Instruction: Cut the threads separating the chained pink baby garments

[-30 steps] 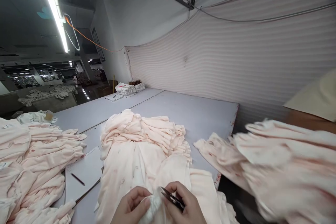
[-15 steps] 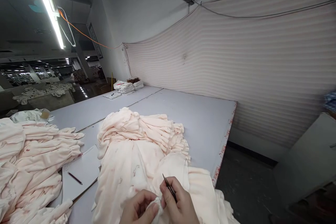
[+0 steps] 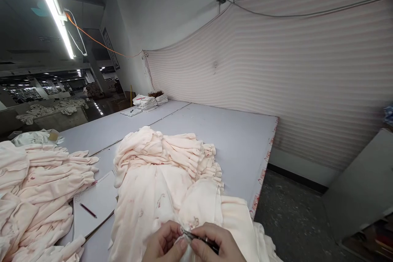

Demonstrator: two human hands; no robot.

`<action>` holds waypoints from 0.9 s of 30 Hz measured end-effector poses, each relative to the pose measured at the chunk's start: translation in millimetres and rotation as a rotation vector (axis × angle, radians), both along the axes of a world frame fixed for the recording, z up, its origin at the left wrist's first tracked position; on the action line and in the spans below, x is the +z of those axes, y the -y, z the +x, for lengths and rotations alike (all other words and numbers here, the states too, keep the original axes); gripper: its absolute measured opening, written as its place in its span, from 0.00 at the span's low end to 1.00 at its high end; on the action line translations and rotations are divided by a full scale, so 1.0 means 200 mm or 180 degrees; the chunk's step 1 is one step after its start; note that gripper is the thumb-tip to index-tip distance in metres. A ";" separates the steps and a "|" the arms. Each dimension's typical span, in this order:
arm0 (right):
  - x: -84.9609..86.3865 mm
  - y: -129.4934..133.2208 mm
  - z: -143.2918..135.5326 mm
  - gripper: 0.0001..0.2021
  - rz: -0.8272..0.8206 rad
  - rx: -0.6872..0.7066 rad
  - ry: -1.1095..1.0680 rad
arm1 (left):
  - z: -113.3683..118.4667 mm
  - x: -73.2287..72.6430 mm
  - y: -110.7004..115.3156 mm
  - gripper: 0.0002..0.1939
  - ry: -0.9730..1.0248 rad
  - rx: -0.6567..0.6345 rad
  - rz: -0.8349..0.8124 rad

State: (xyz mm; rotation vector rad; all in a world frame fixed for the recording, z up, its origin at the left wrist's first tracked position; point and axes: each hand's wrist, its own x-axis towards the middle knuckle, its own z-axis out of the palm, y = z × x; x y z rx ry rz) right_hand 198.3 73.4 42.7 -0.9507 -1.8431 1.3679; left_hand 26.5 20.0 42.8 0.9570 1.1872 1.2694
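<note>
Low in the middle of the head view, my left hand (image 3: 167, 242) pinches a bit of the pale pink garment (image 3: 153, 196) between thumb and fingers. Close on its right, my right hand (image 3: 216, 242) is closed around slim dark thread snips (image 3: 201, 238). Their pointed end meets the pinched cloth at my left fingertips. Whether the blades are apart is too small to tell. Ruffled, soft pale cloth with small printed motifs lies spread and heaped under and beyond both hands.
A second heap of pale pink garments (image 3: 46, 184) lies at the left. Between the heaps, a dark pencil (image 3: 88, 210) rests on white paper (image 3: 96, 202). Folded white stacks (image 3: 145, 102) stand at the far end of the grey table (image 3: 227, 125). Striped cloth (image 3: 260, 65) hangs behind.
My right hand has turned the snips from pointing up to pointing left, and their tip has come to the cloth at my left fingertips. My left hand keeps its pinch.
</note>
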 end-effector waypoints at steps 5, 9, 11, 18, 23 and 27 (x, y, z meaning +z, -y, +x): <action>0.02 -0.04 0.04 0.12 -0.0200 0.0144 -0.0052 | -0.02 0.02 -0.01 0.19 -0.0019 -0.0123 -0.0120; 0.03 -0.06 0.05 0.12 -0.0257 0.0225 -0.0066 | -0.02 0.02 -0.03 0.18 -0.0086 -0.0152 -0.0116; 0.04 -0.06 0.04 0.11 -0.0291 0.0198 -0.0120 | -0.01 0.01 -0.04 0.18 -0.0082 -0.0155 -0.0090; 0.05 -0.08 0.05 0.12 -0.0398 0.0093 -0.0250 | 0.02 0.03 -0.04 0.18 -0.0260 -0.0066 -0.0057; 0.06 -0.07 0.11 0.13 0.0274 0.0099 0.0212 | 0.05 0.04 -0.04 0.18 -0.1080 0.0307 0.0132; 0.06 -0.04 0.14 0.14 0.0975 -0.0095 0.0771 | 0.09 0.00 -0.07 0.16 -0.1555 0.0288 0.0417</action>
